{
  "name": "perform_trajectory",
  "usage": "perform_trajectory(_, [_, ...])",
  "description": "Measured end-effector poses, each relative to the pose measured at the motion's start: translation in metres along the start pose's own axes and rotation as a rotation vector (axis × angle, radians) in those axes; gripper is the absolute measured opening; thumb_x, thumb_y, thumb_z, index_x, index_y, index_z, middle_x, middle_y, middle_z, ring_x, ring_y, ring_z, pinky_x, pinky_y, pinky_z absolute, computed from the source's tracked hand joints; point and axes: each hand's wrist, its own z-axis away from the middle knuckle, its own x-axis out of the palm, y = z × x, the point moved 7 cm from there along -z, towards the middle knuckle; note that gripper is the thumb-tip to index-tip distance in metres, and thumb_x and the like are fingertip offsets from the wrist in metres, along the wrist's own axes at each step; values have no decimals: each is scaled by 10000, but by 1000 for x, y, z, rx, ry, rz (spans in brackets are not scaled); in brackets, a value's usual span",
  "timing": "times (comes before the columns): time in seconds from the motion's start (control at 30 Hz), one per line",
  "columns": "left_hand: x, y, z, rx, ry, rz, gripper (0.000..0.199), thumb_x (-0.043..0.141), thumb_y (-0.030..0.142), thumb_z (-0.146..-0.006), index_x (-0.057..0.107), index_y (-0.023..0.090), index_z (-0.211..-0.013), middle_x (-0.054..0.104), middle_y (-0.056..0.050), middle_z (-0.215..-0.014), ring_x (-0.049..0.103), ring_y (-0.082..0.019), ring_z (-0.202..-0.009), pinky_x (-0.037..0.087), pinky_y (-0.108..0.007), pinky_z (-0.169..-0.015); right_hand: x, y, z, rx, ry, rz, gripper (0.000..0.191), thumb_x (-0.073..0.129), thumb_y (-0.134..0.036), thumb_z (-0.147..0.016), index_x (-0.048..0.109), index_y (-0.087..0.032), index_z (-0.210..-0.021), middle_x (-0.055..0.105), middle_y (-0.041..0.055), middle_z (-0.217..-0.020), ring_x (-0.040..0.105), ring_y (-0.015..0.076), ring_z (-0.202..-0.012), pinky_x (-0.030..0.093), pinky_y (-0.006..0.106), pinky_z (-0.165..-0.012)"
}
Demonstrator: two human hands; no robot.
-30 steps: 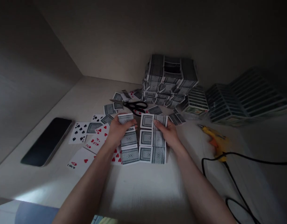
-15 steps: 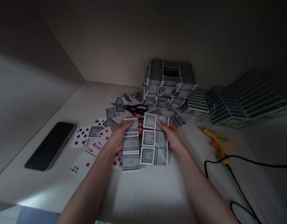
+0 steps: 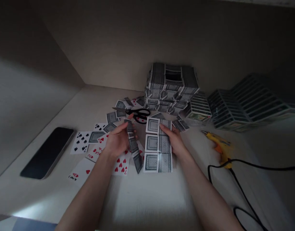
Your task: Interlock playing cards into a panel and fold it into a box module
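Between the fingers of my left hand [image 3: 118,138] is a narrow strip of joined playing cards [image 3: 134,145], tilted nearly edge-on with its patterned backs facing right. My right hand [image 3: 172,138] grips a wider panel of joined playing cards [image 3: 158,144] by its right edge, thumb on top, backs facing up. A small gap separates strip and panel. Loose face-up cards lie beneath and left of my left hand, among them a seven of hearts [image 3: 120,165] and a seven of spades [image 3: 80,141]. Black-handled scissors [image 3: 140,112] rest just beyond both hands.
A block-like structure of cards [image 3: 172,86] stands at the back, with striped card structures [image 3: 248,102] to its right. A yellow glue gun [image 3: 219,147] with a black cord [image 3: 258,165] lies at right. A phone [image 3: 48,152] lies at left.
My left hand has turned the card strip from facing up to nearly edge-on. The panel in my right hand stays almost where it was. The view has shifted slightly.
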Motion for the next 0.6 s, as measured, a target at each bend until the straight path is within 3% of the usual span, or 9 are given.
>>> perform_trajectory(0.1, [-1,-1,-7,116,24,-180,510,674,307,-677,539,293,-1168,599,14,-780,576,-127,-623,491,-269,-597,1,-1,0,-30,-15,7,285,714,-391,-641,679,-220,-866,730,14,-871,677,215,-787,523,346,-742])
perform_trajectory(0.17, [-8,7,-10,299,154,-352,478,722,310,-626,587,262,-1082,618,0,-879,587,-127,-727,481,-232,-648,0,-1,1,-46,-20,14,278,707,-377,-636,678,-223,-866,730,7,-865,676,217,-789,521,336,-727])
perform_trajectory(0.23, [-12,10,-14,390,215,-458,429,729,339,-612,611,227,-1009,628,-19,-954,596,-145,-801,477,-237,-691,0,-2,1,-38,-36,7,280,699,-372,-630,677,-220,-865,730,7,-861,677,225,-793,521,337,-714])
perform_trajectory(0.43, [-38,22,-18,496,405,-219,354,682,378,-651,528,240,-939,598,32,-772,608,-128,-662,489,-255,-621,7,3,3,110,-155,-33,298,634,-415,-682,659,-197,-883,724,30,-852,676,232,-785,518,348,-693])
perform_trajectory(0.53, [-51,31,-13,590,476,-147,334,673,343,-655,505,235,-922,613,7,-899,626,-135,-738,506,-260,-662,3,-1,-1,-48,-88,100,302,666,-381,-680,617,-221,-931,699,14,-910,653,202,-832,496,334,-762])
perform_trajectory(0.6, [-53,33,-15,549,450,-190,341,633,345,-684,482,260,-978,612,4,-986,639,-147,-812,512,-271,-686,-2,-4,-5,-210,-3,258,332,671,-372,-688,593,-220,-973,667,25,-977,621,191,-912,460,338,-849])
